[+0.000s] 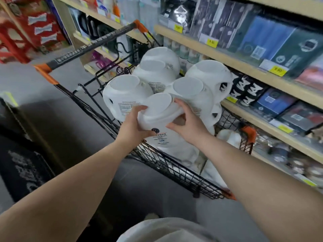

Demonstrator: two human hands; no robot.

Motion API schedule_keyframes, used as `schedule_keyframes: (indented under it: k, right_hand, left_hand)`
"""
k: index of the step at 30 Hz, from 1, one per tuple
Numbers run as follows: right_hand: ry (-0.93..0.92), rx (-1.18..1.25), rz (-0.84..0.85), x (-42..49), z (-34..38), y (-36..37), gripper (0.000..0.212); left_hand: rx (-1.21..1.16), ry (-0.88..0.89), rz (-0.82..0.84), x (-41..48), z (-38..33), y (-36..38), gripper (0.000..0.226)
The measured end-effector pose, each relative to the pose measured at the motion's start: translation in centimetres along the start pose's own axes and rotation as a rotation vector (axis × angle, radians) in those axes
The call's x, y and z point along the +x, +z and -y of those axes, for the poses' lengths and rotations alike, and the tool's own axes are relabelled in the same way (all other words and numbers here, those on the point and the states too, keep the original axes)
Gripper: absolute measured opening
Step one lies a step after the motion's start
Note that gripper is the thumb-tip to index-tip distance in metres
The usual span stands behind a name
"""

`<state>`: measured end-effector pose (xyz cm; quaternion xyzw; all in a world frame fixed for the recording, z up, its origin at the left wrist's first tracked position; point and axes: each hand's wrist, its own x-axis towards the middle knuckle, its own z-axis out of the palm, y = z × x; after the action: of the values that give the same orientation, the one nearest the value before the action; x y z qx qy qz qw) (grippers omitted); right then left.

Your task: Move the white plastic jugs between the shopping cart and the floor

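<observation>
A black wire shopping cart (174,170) with orange corners stands in the aisle, filled with several white plastic jugs turned bottom up. The nearest jug (157,116) sticks out above the cart's near side. My left hand (134,123) grips its left side, thumb on the base edge. My right hand (187,123) grips its right side, fingers curled over the base rim. Other jugs (125,95) (157,67) (209,75) crowd behind it. More white jugs (229,137) lie lower in the cart.
Wooden shelves (244,65) of boxed goods with yellow price tags run along the right, close to the cart. The cart handle (90,48) points away to the upper left. Grey floor (43,95) lies left of the cart, with a dark patterned mat (22,168) at the left edge.
</observation>
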<state>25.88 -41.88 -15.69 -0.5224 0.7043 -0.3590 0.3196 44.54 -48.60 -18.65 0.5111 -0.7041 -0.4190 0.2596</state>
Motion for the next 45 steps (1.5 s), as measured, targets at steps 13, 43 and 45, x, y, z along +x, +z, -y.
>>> schedule_keyframes:
  k: [13,43,45]
  right_hand:
    - [0.098,-0.050,-0.062,-1.3,1.0,1.1,0.074]
    - [0.601,0.081,-1.029,-45.0,-26.3,-41.4,0.050]
    - [0.655,0.089,-1.107,-48.0,-28.7,-43.8,0.052]
  left_hand:
    - [0.225,0.099,-0.057,-0.4,-2.1,-2.4,0.071]
    - [-0.009,0.659,0.968,-22.2,-36.2,52.8,0.029]
    - [-0.021,0.699,1.059,-24.0,-38.7,57.7,0.031]
